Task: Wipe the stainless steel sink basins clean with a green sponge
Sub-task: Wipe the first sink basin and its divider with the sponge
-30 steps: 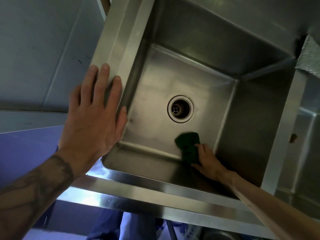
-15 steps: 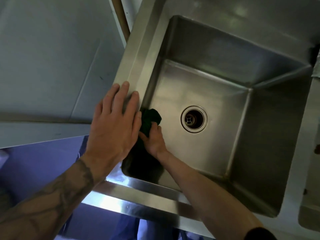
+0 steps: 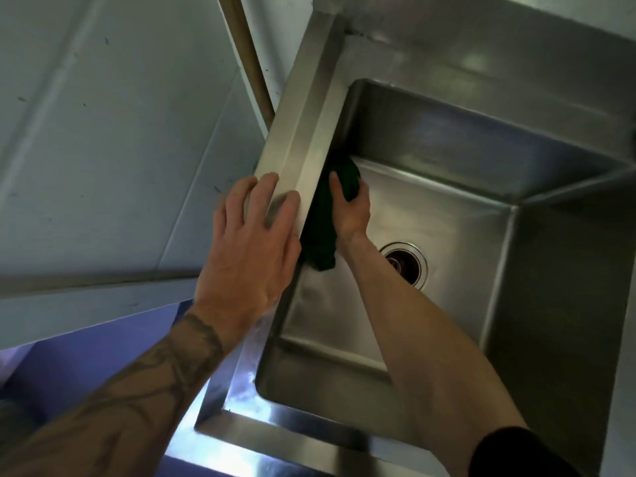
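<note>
The right hand's fingers (image 3: pixel 336 189) are curled round one green sponge (image 3: pixel 321 235) and press it against the left inner wall of the basin (image 3: pixel 447 218). One digit lies across the sponge's upper end; the others wrap its right side. The sponge shows on both sides of that grip. A rounded end sticks out above the fingertips, and a longer part hangs below the palm, just left of the wrist. We cannot tell whether it reaches the basin floor. We record one right hand (image 3: pixel 352 210) at the centre of the frame, its bare forearm running down to one dark sleeve (image 3: pixel 516 452) at lower right.

The left hand's fingers (image 3: pixel 263 194) are straight and spread apart, lying flat on the sink's left rim (image 3: pixel 299 132); they hold nothing. We record one left hand (image 3: pixel 251 249), just left of the sponge, with the rim's inner edge between the two. Its tattooed forearm runs to the lower left.

We count one basin in view and one drain (image 3: pixel 407 265), just right of the right wrist. At upper left stand one grey panel (image 3: pixel 103 132) and one brown pole (image 3: pixel 246 53).
</note>
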{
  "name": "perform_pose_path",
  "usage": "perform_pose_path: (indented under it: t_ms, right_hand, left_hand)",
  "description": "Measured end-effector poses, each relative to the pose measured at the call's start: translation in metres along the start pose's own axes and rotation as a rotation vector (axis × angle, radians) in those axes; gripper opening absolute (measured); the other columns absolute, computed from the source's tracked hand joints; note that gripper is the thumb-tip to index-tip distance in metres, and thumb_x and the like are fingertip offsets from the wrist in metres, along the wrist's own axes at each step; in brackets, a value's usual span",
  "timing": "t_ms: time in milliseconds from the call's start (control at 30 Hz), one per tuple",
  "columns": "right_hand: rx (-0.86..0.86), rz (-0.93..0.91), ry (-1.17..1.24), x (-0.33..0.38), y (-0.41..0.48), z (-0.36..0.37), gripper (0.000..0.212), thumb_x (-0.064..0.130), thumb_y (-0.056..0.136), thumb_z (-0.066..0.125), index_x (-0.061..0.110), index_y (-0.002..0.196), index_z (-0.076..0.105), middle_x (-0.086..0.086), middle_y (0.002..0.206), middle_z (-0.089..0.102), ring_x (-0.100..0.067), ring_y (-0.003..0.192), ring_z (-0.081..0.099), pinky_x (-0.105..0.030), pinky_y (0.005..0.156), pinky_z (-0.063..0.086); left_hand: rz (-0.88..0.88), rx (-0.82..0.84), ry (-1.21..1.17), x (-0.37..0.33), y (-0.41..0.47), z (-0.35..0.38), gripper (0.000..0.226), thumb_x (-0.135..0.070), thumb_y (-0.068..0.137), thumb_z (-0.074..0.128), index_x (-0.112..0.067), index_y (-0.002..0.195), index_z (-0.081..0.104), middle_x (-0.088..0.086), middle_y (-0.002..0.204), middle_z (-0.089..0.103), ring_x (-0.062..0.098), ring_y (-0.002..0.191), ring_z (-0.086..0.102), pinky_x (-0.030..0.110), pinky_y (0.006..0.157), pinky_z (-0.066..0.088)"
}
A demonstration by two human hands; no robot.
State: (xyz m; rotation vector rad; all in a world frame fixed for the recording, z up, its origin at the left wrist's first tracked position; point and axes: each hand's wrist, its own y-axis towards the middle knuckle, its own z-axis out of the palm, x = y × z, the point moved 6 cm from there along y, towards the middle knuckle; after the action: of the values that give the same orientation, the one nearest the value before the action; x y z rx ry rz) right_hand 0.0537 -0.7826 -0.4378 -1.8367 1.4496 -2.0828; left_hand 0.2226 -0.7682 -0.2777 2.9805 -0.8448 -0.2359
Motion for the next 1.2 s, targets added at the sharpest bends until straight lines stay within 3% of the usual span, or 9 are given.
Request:
perform_pose_path:
  t_ms: [100, 233, 367, 500, 567, 700, 867, 1067, 1200]
  right_hand:
    - [-0.059, -0.054, 0.052, 0.032, -0.002, 0.011, 0.051, 0.059, 0.094, 0.066, 0.024, 0.130, 0.066, 0.001, 0.118, 0.072, -0.019, 0.110, 0.068, -0.044, 0.103, 0.055]
    - [-0.108, -0.277, 0.080, 0.058, -0.019, 0.013, 0.038, 0.057, 0.100, 0.057, 0.023, 0.114, 0.067, 0.000, 0.113, 0.067, -0.013, 0.105, 0.065, -0.034, 0.100, 0.053]
    - [-0.153, -0.208, 0.074, 0.055, -0.006, 0.019, 0.043, 0.051, 0.102, 0.057, 0.010, 0.105, 0.069, -0.010, 0.119, 0.059, -0.015, 0.098, 0.063, -0.030, 0.096, 0.053]
    - [-0.165, -0.109, 0.064, 0.054, -0.003, 0.024, 0.045, 0.054, 0.102, 0.055, 0.018, 0.126, 0.066, 0.000, 0.116, 0.069, -0.020, 0.111, 0.065, -0.037, 0.103, 0.052]
    - [-0.187, -0.202, 0.082, 0.069, -0.014, 0.022, 0.044, 0.058, 0.100, 0.054, 0.022, 0.125, 0.063, 0.001, 0.118, 0.068, -0.017, 0.112, 0.064, -0.039, 0.103, 0.052]
    - [-0.193, -0.346, 0.116, 0.091, -0.020, 0.020, 0.029, 0.050, 0.105, 0.052, 0.031, 0.125, 0.060, 0.005, 0.118, 0.068, -0.011, 0.113, 0.063, -0.031, 0.101, 0.052]
    - [-0.186, -0.193, 0.067, 0.079, 0.001, 0.025, 0.043, 0.055, 0.103, 0.050, 0.016, 0.121, 0.059, -0.004, 0.113, 0.067, -0.021, 0.107, 0.063, -0.048, 0.102, 0.052]
    - [-0.211, -0.394, 0.125, 0.101, -0.016, 0.015, 0.046, 0.046, 0.104, 0.056, 0.021, 0.142, 0.045, -0.002, 0.129, 0.058, -0.016, 0.119, 0.057, -0.034, 0.103, 0.051]
    - [-0.181, -0.237, 0.106, 0.094, 0.001, 0.025, 0.051, 0.046, 0.104, 0.055, 0.014, 0.142, 0.043, -0.008, 0.134, 0.053, -0.022, 0.124, 0.053, -0.046, 0.110, 0.047]
  left_hand:
    - [-0.003, 0.005, 0.007, 0.000, -0.001, 0.001, 0.039, -0.031, 0.111, 0.042, -0.010, 0.141, 0.057, 0.024, 0.153, 0.044, 0.044, 0.139, 0.042, 0.056, 0.108, 0.046]
    - [0.005, 0.025, 0.020, 0.001, -0.002, 0.003, 0.045, -0.034, 0.111, 0.040, -0.010, 0.145, 0.057, 0.024, 0.155, 0.042, 0.043, 0.143, 0.039, 0.055, 0.111, 0.045]
    - [0.007, 0.036, 0.015, 0.001, -0.001, 0.007, 0.046, -0.034, 0.109, 0.044, -0.009, 0.146, 0.056, 0.024, 0.155, 0.041, 0.044, 0.144, 0.039, 0.057, 0.114, 0.045]
    - [0.021, 0.048, 0.041, 0.003, -0.002, 0.009, 0.047, -0.035, 0.110, 0.045, -0.010, 0.148, 0.053, 0.025, 0.156, 0.038, 0.046, 0.145, 0.040, 0.058, 0.114, 0.045]
    - [0.018, 0.046, 0.043, 0.003, -0.002, 0.008, 0.047, -0.034, 0.110, 0.044, -0.010, 0.149, 0.053, 0.025, 0.157, 0.038, 0.046, 0.145, 0.039, 0.059, 0.114, 0.044]
    - [0.016, 0.050, 0.043, 0.002, -0.002, 0.008, 0.047, -0.033, 0.110, 0.045, -0.009, 0.150, 0.052, 0.025, 0.157, 0.038, 0.046, 0.145, 0.039, 0.059, 0.114, 0.045]
    - [0.020, 0.053, 0.038, 0.003, -0.003, 0.007, 0.046, -0.032, 0.111, 0.045, -0.009, 0.150, 0.049, 0.026, 0.157, 0.036, 0.047, 0.144, 0.039, 0.061, 0.111, 0.048]
    - [0.021, 0.060, 0.024, 0.003, -0.002, 0.008, 0.049, -0.035, 0.109, 0.042, -0.009, 0.150, 0.046, 0.026, 0.157, 0.035, 0.047, 0.145, 0.039, 0.062, 0.108, 0.050]
    - [0.013, 0.048, 0.000, 0.003, -0.002, 0.008, 0.049, -0.036, 0.113, 0.031, -0.009, 0.150, 0.050, 0.025, 0.157, 0.035, 0.046, 0.144, 0.038, 0.062, 0.109, 0.050]
